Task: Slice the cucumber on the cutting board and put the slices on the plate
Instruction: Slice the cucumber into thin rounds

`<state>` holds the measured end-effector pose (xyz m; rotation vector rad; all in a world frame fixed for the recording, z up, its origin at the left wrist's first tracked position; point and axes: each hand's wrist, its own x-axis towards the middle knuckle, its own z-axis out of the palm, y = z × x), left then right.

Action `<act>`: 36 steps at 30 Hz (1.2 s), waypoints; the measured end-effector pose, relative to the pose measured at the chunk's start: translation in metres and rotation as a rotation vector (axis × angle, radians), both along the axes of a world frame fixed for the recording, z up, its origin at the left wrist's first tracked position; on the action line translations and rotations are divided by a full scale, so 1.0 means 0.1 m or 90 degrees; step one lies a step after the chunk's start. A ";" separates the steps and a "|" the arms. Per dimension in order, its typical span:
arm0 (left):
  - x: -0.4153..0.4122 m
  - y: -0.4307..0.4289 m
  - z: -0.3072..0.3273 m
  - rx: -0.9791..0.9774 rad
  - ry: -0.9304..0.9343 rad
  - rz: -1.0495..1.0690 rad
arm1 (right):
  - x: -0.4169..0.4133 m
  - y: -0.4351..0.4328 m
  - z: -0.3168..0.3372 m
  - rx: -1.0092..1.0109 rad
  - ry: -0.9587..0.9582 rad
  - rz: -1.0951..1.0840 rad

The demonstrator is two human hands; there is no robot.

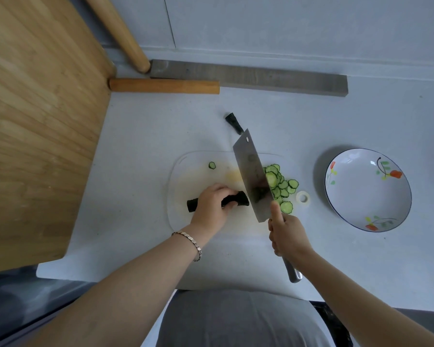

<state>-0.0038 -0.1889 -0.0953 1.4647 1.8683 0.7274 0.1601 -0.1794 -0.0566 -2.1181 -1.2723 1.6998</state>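
Mid-frame, the left hand (212,201) curls round the cucumber (238,198) — the right hand (287,234) grips the cleaver (252,171), slices (282,186) piled right of its blade.

Pale tabletop (140,136) meets a grey-white wall (286,21); a wide wooden panel (35,121) lies well left of the left hand (211,204), a grey bar (261,77) far beyond it.

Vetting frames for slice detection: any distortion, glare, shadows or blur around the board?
Head view: wide-angle stretch, strongest toward the edges; light soft, the plate casts a faint shadow to its upper left; the knife blade mirrors the cucumber, no hard glare; the slices look slightly soft, outlines readable.
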 end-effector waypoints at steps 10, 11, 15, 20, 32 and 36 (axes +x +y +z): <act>0.02 0.02 -0.03 -0.016 -0.011 0.008 | 0.06 -0.03 0.15 0.061 0.007 0.054; 0.02 0.02 -0.03 -0.015 -0.012 0.008 | 0.05 -0.03 0.14 0.068 -0.001 0.068; 0.04 -0.01 -0.03 -0.008 -0.004 0.012 | 0.03 -0.05 0.12 0.082 -0.034 0.103; 0.04 0.01 -0.02 -0.002 -0.004 0.015 | -0.03 -0.07 0.15 0.113 -0.087 0.133; 0.03 0.01 -0.01 -0.020 -0.005 -0.001 | -0.09 -0.03 -0.05 0.007 0.001 0.004; 0.00 0.01 0.02 -0.041 -0.006 -0.026 | 0.00 0.00 0.02 -0.042 0.058 -0.061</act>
